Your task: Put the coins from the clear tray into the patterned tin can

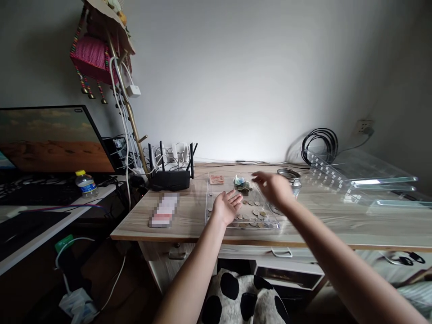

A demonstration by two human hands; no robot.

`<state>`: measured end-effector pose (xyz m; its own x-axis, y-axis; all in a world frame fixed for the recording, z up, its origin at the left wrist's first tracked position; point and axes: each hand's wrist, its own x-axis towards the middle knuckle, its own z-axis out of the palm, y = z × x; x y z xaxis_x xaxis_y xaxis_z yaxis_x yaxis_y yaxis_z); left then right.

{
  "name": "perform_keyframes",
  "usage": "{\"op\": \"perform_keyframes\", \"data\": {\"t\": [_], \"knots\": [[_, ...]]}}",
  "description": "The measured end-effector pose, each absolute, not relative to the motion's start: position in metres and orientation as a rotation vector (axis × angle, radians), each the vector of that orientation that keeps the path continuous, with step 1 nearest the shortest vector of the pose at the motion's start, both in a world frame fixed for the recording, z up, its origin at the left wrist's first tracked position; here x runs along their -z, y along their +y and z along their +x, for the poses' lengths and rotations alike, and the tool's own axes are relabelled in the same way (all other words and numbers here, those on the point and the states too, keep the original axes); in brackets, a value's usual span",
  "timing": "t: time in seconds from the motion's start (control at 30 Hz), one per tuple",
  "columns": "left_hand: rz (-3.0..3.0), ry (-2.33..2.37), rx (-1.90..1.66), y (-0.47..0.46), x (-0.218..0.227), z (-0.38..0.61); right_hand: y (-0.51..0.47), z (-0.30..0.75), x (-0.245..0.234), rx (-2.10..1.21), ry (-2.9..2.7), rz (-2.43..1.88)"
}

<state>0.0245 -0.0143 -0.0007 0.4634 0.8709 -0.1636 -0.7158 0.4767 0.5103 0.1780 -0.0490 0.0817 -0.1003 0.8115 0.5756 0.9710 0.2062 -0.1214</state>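
My left hand (227, 208) is palm up above the left part of a shallow clear plastic tray (216, 189), its fingers stretched out and no object visible on the palm. Over the tray's right side, my right hand (274, 186) is slightly blurred, its fingers bent together in a pinch; whatever they hold, if anything, cannot be made out. Coins (256, 212) lie scattered in the tray's near right part. Toward its back are a reddish banknote (216, 179), a bluish note (239, 180) and crumpled greenish notes (245, 189). A metallic-looking jar (296, 183) stands behind my right hand, partly hidden.
A black router (171, 180) and a pixelated flat item (164, 209) are on the desk's left. Stacked clear plastic panels (367, 182) and a coiled black cable (320, 145) occupy the right. A monitor (54, 141) and a yellow-capped bottle (86, 184) stand on the neighbouring desk.
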Motion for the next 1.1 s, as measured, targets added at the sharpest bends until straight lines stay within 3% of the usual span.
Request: {"op": "perform_keyframes", "data": {"t": [0.17, 0.8, 0.87, 1.0, 1.1], "knots": [[0.422, 0.408, -1.013, -0.018, 0.000, 0.025, -0.043, 0.262, -0.113, 0.576, -1.739, -2.001], [0.438, 0.404, -0.994, -0.017, 0.002, 0.025, -0.001, 0.292, -0.123, -0.015, -1.961, -1.967], [0.438, 0.414, -0.993, -0.017, 0.002, 0.025, -0.008, 0.290, -0.125, 0.038, -1.888, -1.934], [0.519, 0.446, -1.017, -0.020, -0.001, 0.026, -0.043, 0.270, -0.108, 0.343, -1.628, -1.654], [0.764, 0.499, -0.938, -0.015, -0.004, 0.034, -0.079, 0.241, -0.064, 0.324, -1.628, -1.476]]}}
